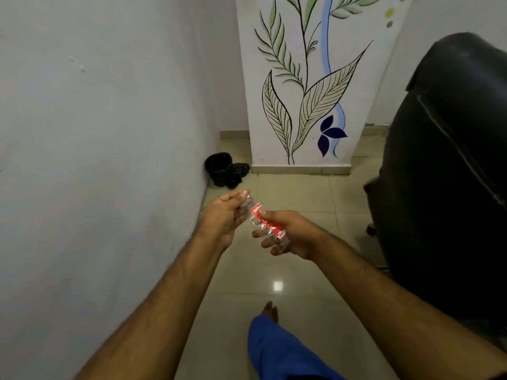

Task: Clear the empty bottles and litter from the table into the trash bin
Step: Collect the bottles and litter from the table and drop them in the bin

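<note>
Near the middle of the frame, both hands hold one clear plastic bottle with a red label, slanted from upper left to lower right. The left hand curls closed around its neck end, the right hand wraps the lower body, thumb on the label and fingers beneath; probably a two-ended grip for crushing or steadying it. The black-lined trash bin stands well apart, against the wall above the hands, so carrying remains.
</note>
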The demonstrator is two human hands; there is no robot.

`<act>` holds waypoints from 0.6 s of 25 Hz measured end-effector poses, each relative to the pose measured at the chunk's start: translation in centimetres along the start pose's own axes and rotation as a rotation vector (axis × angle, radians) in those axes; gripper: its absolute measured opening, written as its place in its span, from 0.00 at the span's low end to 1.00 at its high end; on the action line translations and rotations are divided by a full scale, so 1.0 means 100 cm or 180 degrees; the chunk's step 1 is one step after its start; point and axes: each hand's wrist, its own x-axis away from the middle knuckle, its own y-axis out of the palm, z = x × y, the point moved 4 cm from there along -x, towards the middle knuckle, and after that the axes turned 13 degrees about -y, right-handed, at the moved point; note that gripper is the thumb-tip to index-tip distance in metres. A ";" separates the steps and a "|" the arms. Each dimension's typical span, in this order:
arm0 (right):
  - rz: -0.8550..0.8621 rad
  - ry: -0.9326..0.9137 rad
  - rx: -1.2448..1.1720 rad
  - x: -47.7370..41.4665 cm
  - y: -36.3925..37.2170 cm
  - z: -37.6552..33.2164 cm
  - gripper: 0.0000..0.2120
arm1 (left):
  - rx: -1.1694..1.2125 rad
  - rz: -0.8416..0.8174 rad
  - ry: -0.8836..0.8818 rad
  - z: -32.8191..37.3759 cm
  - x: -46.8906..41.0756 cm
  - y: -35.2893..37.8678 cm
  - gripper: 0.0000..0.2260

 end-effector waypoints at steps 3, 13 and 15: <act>-0.0154 0.0307 -0.0324 -0.077 -0.019 -0.015 0.23 | -0.0076 0.0057 -0.0080 0.032 -0.070 0.001 0.08; 0.1596 -0.0163 -0.0003 -0.250 -0.184 -0.116 0.08 | -0.1670 -0.0209 -0.0054 0.151 -0.323 0.130 0.04; 0.2109 -0.0273 -0.0002 -0.280 -0.233 -0.127 0.11 | -0.2086 -0.0423 0.0029 0.167 -0.384 0.174 0.05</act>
